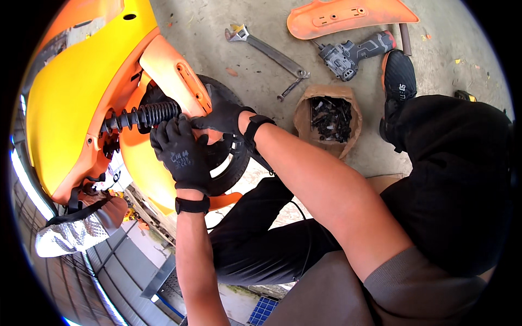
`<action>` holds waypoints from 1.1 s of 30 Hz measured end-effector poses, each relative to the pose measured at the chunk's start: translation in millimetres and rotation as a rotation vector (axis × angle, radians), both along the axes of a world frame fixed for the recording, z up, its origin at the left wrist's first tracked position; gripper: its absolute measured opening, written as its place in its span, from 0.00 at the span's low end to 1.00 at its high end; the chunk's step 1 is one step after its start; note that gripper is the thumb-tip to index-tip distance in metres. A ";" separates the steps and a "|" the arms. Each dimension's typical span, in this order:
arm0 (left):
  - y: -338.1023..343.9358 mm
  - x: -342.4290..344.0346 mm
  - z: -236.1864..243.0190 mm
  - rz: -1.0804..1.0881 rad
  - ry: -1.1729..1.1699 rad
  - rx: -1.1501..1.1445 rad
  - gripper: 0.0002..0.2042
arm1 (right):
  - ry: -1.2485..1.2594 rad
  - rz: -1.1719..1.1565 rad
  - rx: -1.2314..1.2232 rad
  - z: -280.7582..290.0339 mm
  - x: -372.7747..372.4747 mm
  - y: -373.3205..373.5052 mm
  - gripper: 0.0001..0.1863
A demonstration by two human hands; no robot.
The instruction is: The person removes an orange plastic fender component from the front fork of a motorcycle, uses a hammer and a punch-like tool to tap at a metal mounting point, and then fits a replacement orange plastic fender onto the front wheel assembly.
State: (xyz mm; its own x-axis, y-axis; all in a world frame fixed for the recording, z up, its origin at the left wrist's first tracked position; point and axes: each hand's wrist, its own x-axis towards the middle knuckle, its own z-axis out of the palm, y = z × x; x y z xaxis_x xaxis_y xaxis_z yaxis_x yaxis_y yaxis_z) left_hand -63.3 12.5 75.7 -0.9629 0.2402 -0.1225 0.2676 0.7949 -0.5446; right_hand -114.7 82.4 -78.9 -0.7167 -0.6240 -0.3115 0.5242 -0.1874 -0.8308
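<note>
My left hand (179, 155), in a black glove, has its fingers curled at the lower end of an orange plastic fork cover (168, 65), beside a black coil-spring shock absorber (136, 116); what its fingertips hold is hidden. My right hand (220, 117), also gloved, grips around the lower part of that orange piece, just right of the left hand. Behind both hands are a black tyre (232, 173) and a yellow-orange fender (141, 165). A large yellow body panel (76, 114) with orange inner edges fills the left side.
On the concrete floor (190, 24) lie an adjustable wrench (269, 51), a small spanner (291, 88), a cordless power tool (345, 57) and an orange slotted plastic part (350, 19). A paper bag of black hardware (326, 119) stands beside my right shoe (397, 79). My bent legs occupy the lower right.
</note>
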 end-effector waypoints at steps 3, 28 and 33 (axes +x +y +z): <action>2.6 -4.3 -0.8 -0.002 -0.004 0.004 0.26 | 0.001 -0.026 -0.018 -4.5 -2.5 -1.9 0.78; 7.9 -6.0 -0.5 0.059 -0.010 0.023 0.25 | -0.068 -0.215 -0.133 -6.8 9.3 -9.0 0.66; 5.2 -4.9 -1.3 0.072 -0.018 0.021 0.26 | -0.063 -0.226 -0.143 -17.5 15.1 -19.6 0.69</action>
